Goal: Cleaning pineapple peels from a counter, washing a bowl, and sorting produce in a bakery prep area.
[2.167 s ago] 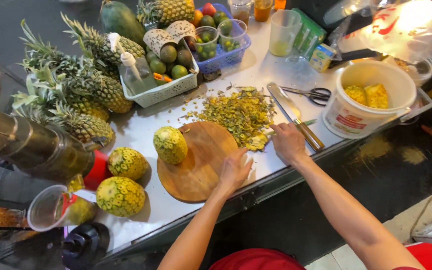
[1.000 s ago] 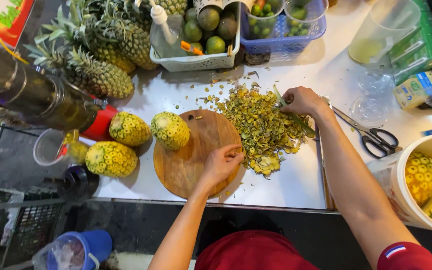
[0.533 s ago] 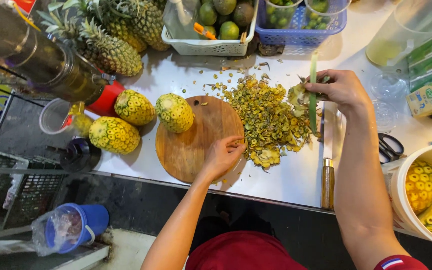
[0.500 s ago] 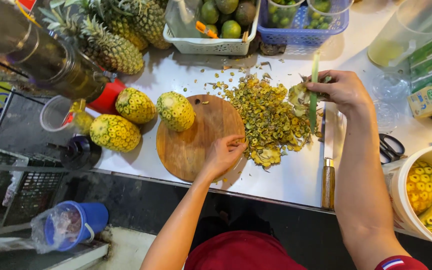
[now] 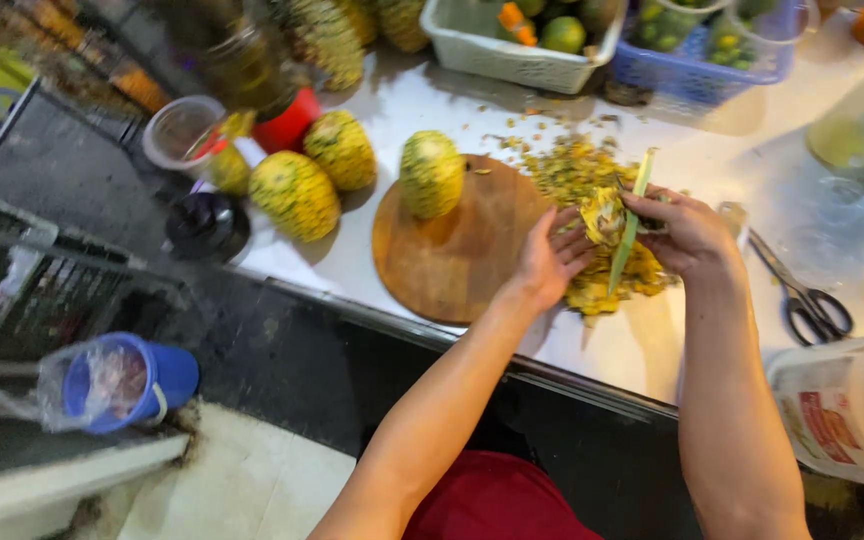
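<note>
While both hands (image 5: pixel 612 245) gather peelings (image 5: pixel 602 215), limes (image 5: pixel 562 33) fill a white basket (image 5: pixel 472 50).

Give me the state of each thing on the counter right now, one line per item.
Left hand: open, fingers against the scrap pile.
Right hand: closed on a clump of peelings and a green leaf strip.
Peeled pineapple: upright on the round cutting board.
Two peeled pineapples: lying beside the board.
Scissors: lying flat, blades closed.
Scrap pile: loose, spread on the counter.

White bucket (image 5: pixel 837 415) cut off at right edge, top baskets (image 5: pixel 522 45) cropped, left counter clutter blurred
</note>
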